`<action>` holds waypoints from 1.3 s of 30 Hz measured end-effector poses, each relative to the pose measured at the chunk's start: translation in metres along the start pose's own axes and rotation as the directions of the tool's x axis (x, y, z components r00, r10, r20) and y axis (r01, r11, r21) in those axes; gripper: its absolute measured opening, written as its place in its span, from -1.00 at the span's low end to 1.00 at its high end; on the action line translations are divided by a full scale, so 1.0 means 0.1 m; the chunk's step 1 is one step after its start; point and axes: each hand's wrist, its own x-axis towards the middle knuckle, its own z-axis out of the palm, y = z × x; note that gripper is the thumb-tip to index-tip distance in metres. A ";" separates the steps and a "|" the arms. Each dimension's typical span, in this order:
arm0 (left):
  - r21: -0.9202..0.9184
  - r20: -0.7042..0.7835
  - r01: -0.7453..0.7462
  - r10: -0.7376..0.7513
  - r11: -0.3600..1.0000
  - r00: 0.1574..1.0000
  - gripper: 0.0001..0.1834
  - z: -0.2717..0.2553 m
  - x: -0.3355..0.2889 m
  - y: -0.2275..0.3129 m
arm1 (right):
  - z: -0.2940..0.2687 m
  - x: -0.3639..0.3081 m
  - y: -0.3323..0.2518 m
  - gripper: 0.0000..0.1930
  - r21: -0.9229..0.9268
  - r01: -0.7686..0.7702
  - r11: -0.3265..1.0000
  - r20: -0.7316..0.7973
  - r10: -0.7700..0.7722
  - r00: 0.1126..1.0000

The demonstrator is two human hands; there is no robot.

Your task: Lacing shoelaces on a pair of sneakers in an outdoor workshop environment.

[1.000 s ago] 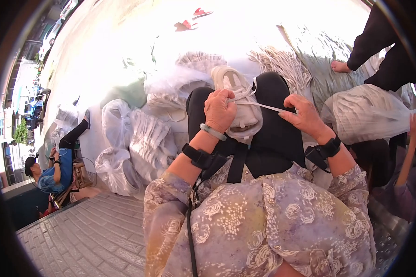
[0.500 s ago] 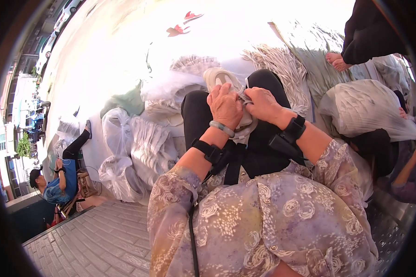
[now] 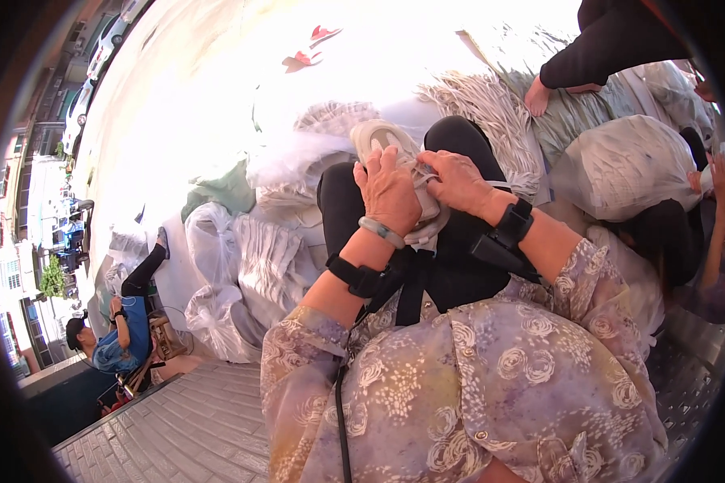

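Note:
A beige sneaker (image 3: 378, 131) rests between my black-clad knees, toe pointing away from me. My left hand (image 3: 388, 196) lies across its upper with the fingers curled over the side, gripping it. From the right, my right hand (image 3: 461, 187) pinches a pale shoelace (image 3: 424, 171) at the lacing, thumb and forefinger closed together. Part of the sneaker is hidden beneath both hands. A bangle and a black strap circle my left wrist; another black strapped device sits on the right one.
Bundles of pale strips (image 3: 491, 121) lie beyond my right knee. Plastic-wrapped bundles (image 3: 270, 253) are on the left, near a seated person in blue (image 3: 129, 338). At right, a co-worker's hand (image 3: 718, 177) is beside a large wrapped bundle (image 3: 612, 165). Red pieces (image 3: 302, 59) lie far off.
My hands stay on the sneaker, with small finger shifts at the lacing. At far right, a co-worker's hand has come up beside the wrapped bundle. The barefoot person's feet have moved apart.

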 end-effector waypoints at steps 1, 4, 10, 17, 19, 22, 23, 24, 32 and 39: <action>0.055 0.051 -0.035 0.032 0.998 0.998 -0.85 -0.20 -0.10 -0.05 | 0.00 -0.01 -0.04 -0.61 0.011 -0.004 1.000 0.002 0.004 1.000; 0.186 0.144 -0.042 0.016 0.982 0.989 -0.88 -0.57 -0.48 -0.45 | -0.10 -0.01 -0.10 -0.57 0.012 -0.162 0.987 0.164 0.158 0.974; 0.658 0.142 0.508 -0.753 0.556 0.642 -0.81 -1.20 -1.87 -1.95 | -0.10 0.01 -0.15 -0.50 0.088 -0.197 0.976 0.129 0.185 0.974; 0.681 0.163 0.539 -0.820 0.496 0.548 -0.76 -1.01 -2.18 -2.11 | 0.01 0.08 -0.03 -0.54 0.065 -0.209 0.976 0.071 0.205 0.976; 0.385 0.208 0.566 -0.666 0.729 0.717 -0.80 -0.80 -1.66 -1.79 | 0.00 0.16 0.04 -0.56 0.041 -0.198 0.979 0.031 0.197 0.980; 0.076 0.045 0.325 -0.329 0.943 0.943 -0.81 -0.51 -1.04 -1.39 | -0.10 0.36 -0.06 -0.63 0.274 -0.566 0.778 0.256 0.508 0.822; 0.028 -0.027 0.226 -0.225 0.974 0.974 -0.80 -0.43 -0.87 -1.26 | -0.12 0.43 -0.08 -0.65 0.256 -0.615 0.746 0.330 0.530 0.781; -0.006 -0.002 0.178 -0.178 0.984 0.984 -0.79 -0.35 -0.69 -1.11 | -0.14 0.46 -0.08 -0.66 0.232 -0.663 0.711 0.395 0.554 0.733; 0.018 0.055 0.028 -0.029 0.999 0.998 -0.71 -0.02 -0.19 -0.45 | 0.08 0.37 0.00 -0.78 0.174 -0.556 0.813 0.061 0.554 0.830; -0.173 0.109 0.136 -0.119 0.975 0.987 -0.80 -0.02 -0.20 -0.45 | 0.20 0.20 0.19 -0.83 0.357 -0.377 0.855 -0.108 0.439 0.892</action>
